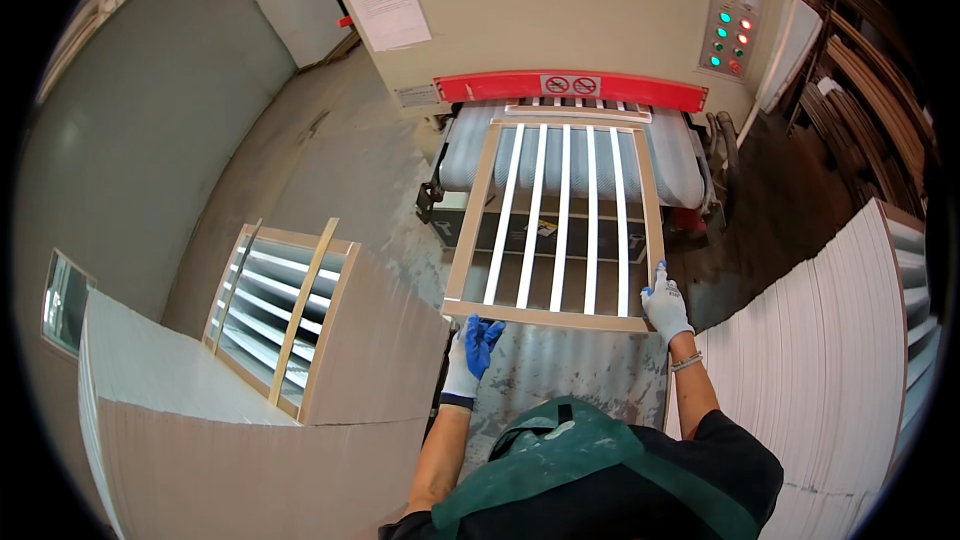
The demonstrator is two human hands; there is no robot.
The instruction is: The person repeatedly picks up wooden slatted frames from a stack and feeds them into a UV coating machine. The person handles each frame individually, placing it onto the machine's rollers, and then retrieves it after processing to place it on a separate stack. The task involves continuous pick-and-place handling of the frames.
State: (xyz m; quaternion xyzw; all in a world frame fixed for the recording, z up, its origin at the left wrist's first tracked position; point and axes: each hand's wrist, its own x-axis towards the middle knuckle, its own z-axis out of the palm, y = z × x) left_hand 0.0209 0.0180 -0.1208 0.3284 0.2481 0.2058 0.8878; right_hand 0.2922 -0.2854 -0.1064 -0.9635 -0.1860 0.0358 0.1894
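A slatted frame [556, 225] is held at its near rail by two gloved hands. The left hand [470, 352] is under the near left corner, with blue fingers curled up around the rail. The right hand [665, 302] is placed on the near right corner, with the fingers closed on the wood and one finger pointed up along the side rail. Both arms are stretched forward from the lower edge. The left arm is kept nearly straight, and the right arm is bent a little at the elbow. A bracelet [686, 363] is worn on the right wrist.

The far end of the frame is laid on the grey belt [470, 155] of a big beige machine [560, 10]. The near end is held up over the floor [330, 155]. A second frame can be seen just past it, under the red bar [500, 90] at the machine's mouth.

To the left, a stack of frames [275, 315] is seen on boxes. To the right, a tall stack of white boards [830, 360] is seen. Green and red lights [732, 35] are lit on the machine's panel.
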